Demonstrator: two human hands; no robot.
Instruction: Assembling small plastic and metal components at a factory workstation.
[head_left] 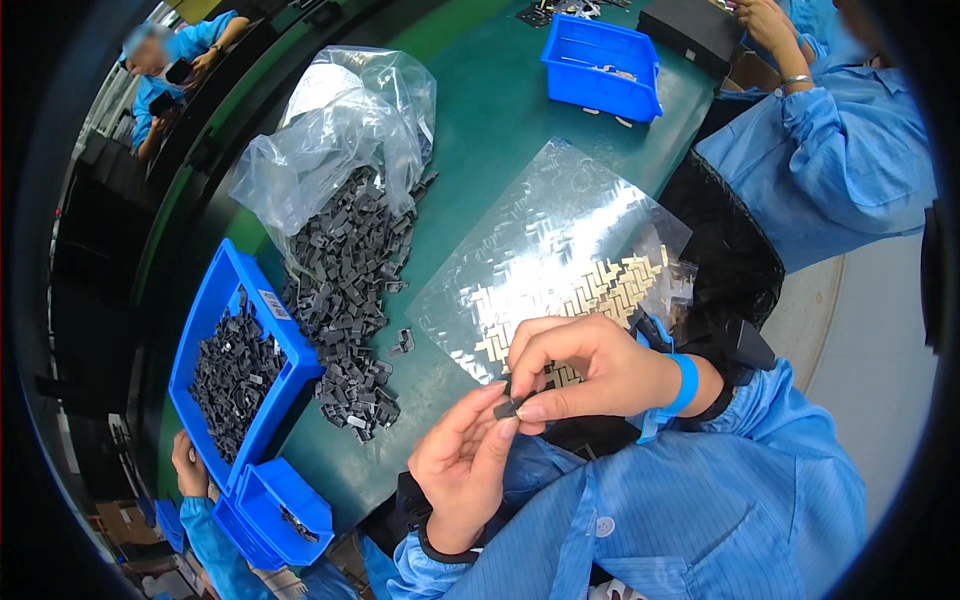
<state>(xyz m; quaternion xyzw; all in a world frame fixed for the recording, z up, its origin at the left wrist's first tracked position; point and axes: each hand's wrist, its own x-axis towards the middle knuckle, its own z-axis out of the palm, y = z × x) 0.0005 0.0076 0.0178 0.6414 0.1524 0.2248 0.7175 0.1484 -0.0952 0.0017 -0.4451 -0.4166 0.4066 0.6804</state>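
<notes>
My left hand (462, 462) and my right hand (598, 372) meet near the table's front edge. Between their fingertips is a small black plastic part (508, 408), pinched from both sides; any smaller piece at the fingertips is hidden. Just beyond my right hand, a clear plastic sheet (540, 185) carries rows of small gold-coloured metal pieces (610, 290). To the left of my hands, a long heap of similar black plastic parts (345, 270) spreads out from a clear plastic bag (350, 120). One loose black part (401, 343) lies beside the heap.
A large blue bin (302, 362) filled with black parts stands at left, with a smaller blue bin (318, 508) nearer. Another blue bin (600, 95) sits at the back, beside a black box (690, 35). Co-workers in blue are at the right and lower left; another person is at upper left.
</notes>
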